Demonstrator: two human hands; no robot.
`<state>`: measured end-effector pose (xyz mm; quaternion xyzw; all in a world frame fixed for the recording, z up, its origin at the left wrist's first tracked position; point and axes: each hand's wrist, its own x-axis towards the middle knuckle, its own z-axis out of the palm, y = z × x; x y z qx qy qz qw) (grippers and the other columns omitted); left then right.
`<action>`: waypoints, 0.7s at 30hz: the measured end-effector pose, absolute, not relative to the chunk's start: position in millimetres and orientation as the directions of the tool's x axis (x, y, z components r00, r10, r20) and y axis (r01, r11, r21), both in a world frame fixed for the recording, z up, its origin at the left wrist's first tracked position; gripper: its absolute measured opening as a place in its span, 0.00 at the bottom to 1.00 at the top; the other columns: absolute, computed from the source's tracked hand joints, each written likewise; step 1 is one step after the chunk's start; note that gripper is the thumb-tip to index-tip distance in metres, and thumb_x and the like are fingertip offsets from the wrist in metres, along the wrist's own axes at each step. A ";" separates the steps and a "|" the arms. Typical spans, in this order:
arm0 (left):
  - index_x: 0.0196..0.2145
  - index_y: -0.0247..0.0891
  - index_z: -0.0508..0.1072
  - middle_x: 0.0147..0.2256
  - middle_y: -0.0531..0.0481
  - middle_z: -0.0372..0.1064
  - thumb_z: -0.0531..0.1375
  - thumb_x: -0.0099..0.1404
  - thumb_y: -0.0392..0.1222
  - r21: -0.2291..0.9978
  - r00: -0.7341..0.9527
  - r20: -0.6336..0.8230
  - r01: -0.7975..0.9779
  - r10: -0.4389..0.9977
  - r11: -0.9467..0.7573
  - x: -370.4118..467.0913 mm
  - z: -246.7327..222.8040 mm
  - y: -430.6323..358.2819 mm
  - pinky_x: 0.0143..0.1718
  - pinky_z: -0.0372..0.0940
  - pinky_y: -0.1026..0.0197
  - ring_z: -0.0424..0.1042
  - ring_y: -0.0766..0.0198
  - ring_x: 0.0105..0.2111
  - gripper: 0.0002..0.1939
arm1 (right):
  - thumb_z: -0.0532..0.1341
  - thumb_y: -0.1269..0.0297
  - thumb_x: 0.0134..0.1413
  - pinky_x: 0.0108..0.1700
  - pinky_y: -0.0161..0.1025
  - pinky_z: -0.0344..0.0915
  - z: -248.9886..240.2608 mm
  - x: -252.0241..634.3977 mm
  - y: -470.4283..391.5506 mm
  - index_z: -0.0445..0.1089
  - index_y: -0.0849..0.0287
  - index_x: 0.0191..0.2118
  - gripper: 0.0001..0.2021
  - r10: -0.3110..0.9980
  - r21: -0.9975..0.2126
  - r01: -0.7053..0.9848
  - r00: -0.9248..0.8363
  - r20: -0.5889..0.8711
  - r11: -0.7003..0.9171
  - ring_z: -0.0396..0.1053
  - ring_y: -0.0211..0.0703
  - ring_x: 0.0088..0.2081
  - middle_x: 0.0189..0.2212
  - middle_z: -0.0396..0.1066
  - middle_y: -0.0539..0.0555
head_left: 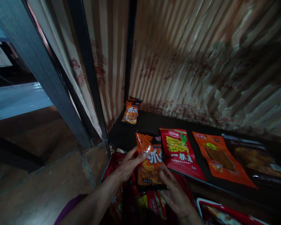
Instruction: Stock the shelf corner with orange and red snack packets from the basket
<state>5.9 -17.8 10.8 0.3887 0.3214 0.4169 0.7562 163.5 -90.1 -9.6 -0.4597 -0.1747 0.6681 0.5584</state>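
Between my two hands is an orange and black snack bag, held upright with its printed front facing me. My left hand grips its left edge, thumb across the front. On the lower right edge, my right hand has its fingers closed round the bag. Just beyond, a red snack bag lies on the dark shelf. Two similar small orange bags stand at the shelf's far left corner. Below my hands sits a red container with more packets, among them a red and yellow packet.
An orange packet with a clear window and a dark bag of brown snacks lie farther right. A striped curtain hangs behind the shelf. Dark metal posts rise at the left, over a tiled floor.
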 end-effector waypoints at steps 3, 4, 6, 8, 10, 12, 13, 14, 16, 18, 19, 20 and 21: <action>0.43 0.39 0.76 0.45 0.47 0.75 0.68 0.50 0.51 0.819 0.364 -0.242 -0.420 0.899 0.391 14.1 10.3 -15.6 0.51 0.64 0.56 0.72 0.54 0.48 0.23 | 0.73 0.54 0.36 0.55 0.53 0.63 -6.2 164.9 -94.8 0.70 0.46 0.51 0.31 0.899 -0.754 -0.572 0.063 -0.433 -0.323 0.68 0.55 0.54 0.49 0.74 0.55; 0.41 0.39 0.76 0.44 0.46 0.76 0.69 0.49 0.51 0.789 0.347 -0.276 -0.452 0.896 0.417 16.7 9.3 -12.4 0.49 0.65 0.56 0.73 0.54 0.46 0.23 | 0.73 0.53 0.36 0.55 0.54 0.63 -5.6 166.7 -96.4 0.71 0.46 0.50 0.29 0.899 -0.759 -0.566 0.068 -0.433 -0.323 0.68 0.55 0.53 0.50 0.73 0.55; 0.39 0.37 0.75 0.40 0.45 0.77 0.69 0.48 0.51 0.716 0.347 -0.316 -0.524 0.883 0.462 19.0 8.8 -2.9 0.46 0.66 0.55 0.75 0.53 0.42 0.23 | 0.70 0.49 0.39 0.54 0.55 0.64 -3.8 171.3 -97.5 0.73 0.48 0.48 0.26 0.911 -0.786 -0.538 0.080 -0.405 -0.303 0.68 0.57 0.54 0.52 0.72 0.57; 0.39 0.36 0.75 0.37 0.44 0.77 0.69 0.48 0.51 0.649 0.352 -0.344 -0.581 0.870 0.491 15.5 10.9 9.1 0.44 0.68 0.53 0.76 0.53 0.38 0.23 | 0.68 0.46 0.43 0.54 0.56 0.64 0.7 176.0 -92.7 0.75 0.51 0.46 0.24 0.930 -0.840 -0.481 0.123 -0.347 -0.250 0.68 0.57 0.53 0.51 0.72 0.59; 0.40 0.35 0.74 0.35 0.44 0.77 0.67 0.49 0.52 0.598 0.343 -0.392 -0.610 0.853 0.520 6.8 14.1 20.4 0.42 0.68 0.51 0.76 0.53 0.35 0.23 | 0.67 0.47 0.44 0.54 0.55 0.64 8.5 178.5 -77.8 0.76 0.54 0.43 0.21 0.936 -0.897 -0.400 0.205 -0.286 -0.186 0.70 0.56 0.50 0.47 0.75 0.61; 0.41 0.35 0.74 0.35 0.43 0.77 0.67 0.50 0.54 0.564 0.329 -0.445 -0.620 0.833 0.546 -4.0 16.1 28.5 0.42 0.69 0.50 0.77 0.52 0.35 0.25 | 0.68 0.50 0.43 0.53 0.54 0.65 17.4 177.5 -49.9 0.76 0.54 0.40 0.19 0.922 -0.943 -0.311 0.318 -0.222 -0.119 0.74 0.53 0.44 0.40 0.77 0.59; 0.42 0.35 0.74 0.36 0.42 0.77 0.66 0.50 0.54 0.557 0.320 -0.457 -0.624 0.830 0.548 -9.0 16.4 30.8 0.42 0.69 0.49 0.77 0.51 0.35 0.25 | 0.68 0.51 0.44 0.52 0.54 0.66 21.1 175.7 -31.1 0.75 0.54 0.41 0.18 0.912 -0.962 -0.262 0.372 -0.174 -0.076 0.74 0.51 0.41 0.38 0.77 0.58; 0.43 0.35 0.74 0.36 0.42 0.77 0.66 0.51 0.54 0.558 0.306 -0.464 -0.628 0.831 0.543 -13.4 16.1 32.1 0.42 0.69 0.49 0.77 0.51 0.36 0.25 | 0.68 0.51 0.45 0.51 0.53 0.67 23.8 173.0 -9.6 0.74 0.53 0.43 0.19 0.905 -0.978 -0.208 0.410 -0.112 -0.027 0.74 0.50 0.41 0.39 0.76 0.57; 0.43 0.36 0.74 0.37 0.43 0.77 0.66 0.51 0.53 0.579 0.268 -0.469 -0.626 0.842 0.522 -20.5 14.7 32.5 0.43 0.69 0.51 0.76 0.52 0.37 0.25 | 0.66 0.51 0.46 0.52 0.52 0.66 26.1 166.1 38.8 0.69 0.54 0.50 0.24 0.892 -0.995 -0.079 0.451 0.011 0.053 0.73 0.50 0.44 0.42 0.75 0.57; 0.43 0.35 0.74 0.38 0.43 0.77 0.66 0.51 0.51 0.619 0.233 -0.461 -0.607 0.857 0.498 -26.0 13.3 32.1 0.43 0.68 0.52 0.76 0.52 0.38 0.24 | 0.63 0.52 0.49 0.54 0.52 0.64 26.0 157.5 88.2 0.63 0.55 0.57 0.29 0.879 -0.990 0.111 0.460 0.128 0.085 0.69 0.51 0.49 0.49 0.71 0.58; 0.42 0.35 0.74 0.38 0.43 0.77 0.67 0.51 0.51 0.635 0.220 -0.457 -0.599 0.862 0.489 -28.6 12.8 32.2 0.44 0.68 0.53 0.76 0.52 0.39 0.24 | 0.61 0.52 0.50 0.56 0.52 0.62 25.8 152.5 111.0 0.60 0.55 0.59 0.31 0.874 -0.963 0.253 0.445 0.197 0.088 0.67 0.52 0.53 0.52 0.69 0.59; 0.42 0.35 0.74 0.38 0.43 0.77 0.67 0.51 0.51 0.642 0.210 -0.458 -0.594 0.864 0.485 -31.3 12.6 32.7 0.44 0.68 0.53 0.76 0.52 0.39 0.23 | 0.60 0.53 0.51 0.57 0.53 0.60 25.8 146.9 131.4 0.58 0.56 0.61 0.32 0.868 -0.912 0.397 0.414 0.276 0.101 0.63 0.53 0.56 0.55 0.66 0.60; 0.42 0.35 0.74 0.39 0.43 0.77 0.67 0.51 0.51 0.641 0.208 -0.462 -0.593 0.862 0.487 -34.0 12.5 33.5 0.44 0.68 0.53 0.76 0.52 0.40 0.23 | 0.59 0.54 0.51 0.58 0.53 0.58 26.0 140.6 149.1 0.56 0.56 0.62 0.32 0.871 -0.846 0.518 0.351 0.345 0.126 0.60 0.54 0.59 0.58 0.62 0.61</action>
